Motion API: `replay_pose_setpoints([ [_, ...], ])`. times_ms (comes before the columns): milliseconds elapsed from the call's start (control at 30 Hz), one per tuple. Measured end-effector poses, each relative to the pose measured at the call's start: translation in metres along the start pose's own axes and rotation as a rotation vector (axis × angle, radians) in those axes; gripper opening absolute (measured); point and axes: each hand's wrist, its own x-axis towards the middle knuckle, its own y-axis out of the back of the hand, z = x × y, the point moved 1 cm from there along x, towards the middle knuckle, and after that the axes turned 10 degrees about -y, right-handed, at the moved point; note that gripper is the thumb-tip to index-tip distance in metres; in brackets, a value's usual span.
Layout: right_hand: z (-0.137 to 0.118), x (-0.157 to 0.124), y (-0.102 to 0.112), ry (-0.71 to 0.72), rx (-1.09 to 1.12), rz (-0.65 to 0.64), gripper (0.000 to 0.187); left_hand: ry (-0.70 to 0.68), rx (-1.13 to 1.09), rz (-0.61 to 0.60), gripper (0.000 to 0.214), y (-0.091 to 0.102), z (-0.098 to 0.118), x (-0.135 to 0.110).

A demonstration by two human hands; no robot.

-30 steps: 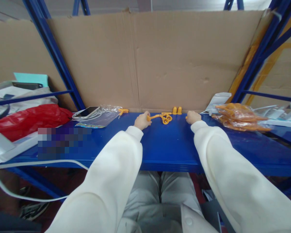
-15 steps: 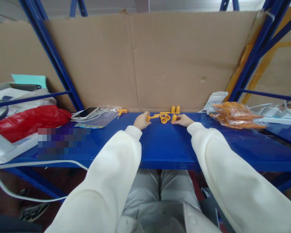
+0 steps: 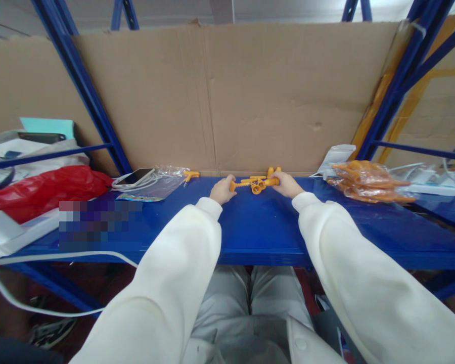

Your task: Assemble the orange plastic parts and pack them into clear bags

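My left hand [image 3: 222, 190] is closed on the head of a yellow plastic screw [image 3: 243, 184], whose threaded shaft points right. Across from it, my right hand [image 3: 287, 185] grips a small yellow plastic cap [image 3: 272, 181] between its fingertips, lying sideways toward the screw. Between the hands, yellow round cup-like pieces [image 3: 256, 189] rest on the blue shelf, with a yellow rod-like piece [image 3: 253, 178] just behind. Two yellow caps [image 3: 275, 170] stand behind the right hand, partly hidden by it.
A branched yellow piece [image 3: 191, 175] lies left, beside a clear plastic bag [image 3: 166, 185] and a phone with a white cable [image 3: 138, 176]. Bagged orange parts [image 3: 366, 182] are at the right. A cardboard sheet [image 3: 250, 101] walls the back; a red bag [image 3: 45, 187] sits far left.
The cap in my right hand has gone from upright to lying sideways, its end turned left toward the screw. My left hand stays nearly in place with the screw.
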Motion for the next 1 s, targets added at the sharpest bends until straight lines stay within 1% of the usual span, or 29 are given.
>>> replay_pose_setpoints([
  [100,-0.007,-0.003,0.002,0.041,-0.032,-0.020,0.031,-0.008,0.008,-0.001,0.045,0.000,0.002,0.000],
  [233,-0.013,-0.004,0.001,0.061,-0.028,-0.038,0.032,-0.008,0.009,-0.005,0.045,0.001,0.004,-0.001],
  [300,-0.015,-0.005,0.001,0.047,-0.051,-0.044,0.032,-0.010,0.019,-0.010,0.045,0.002,0.005,-0.001],
  [433,-0.016,-0.009,0.004,-0.034,-0.131,-0.032,0.031,-0.020,0.035,-0.019,0.045,0.003,0.006,-0.002],
  [500,-0.016,-0.010,0.005,-0.048,-0.134,-0.034,0.032,-0.019,0.038,-0.025,0.045,0.003,0.006,-0.002],
  [567,-0.016,-0.009,0.004,-0.019,-0.093,-0.042,0.033,-0.019,0.035,-0.026,0.045,0.002,0.005,-0.002],
  [767,-0.020,-0.005,-0.007,0.131,0.100,-0.055,0.040,-0.060,-0.008,-0.001,0.044,-0.002,0.004,0.001],
  [867,-0.021,-0.004,-0.010,0.171,0.152,-0.074,0.042,-0.085,-0.054,0.019,0.043,-0.005,0.004,0.003],
  [1000,-0.021,-0.003,-0.009,0.190,0.165,-0.074,0.045,-0.127,-0.109,0.079,0.042,-0.007,0.004,0.006],
])
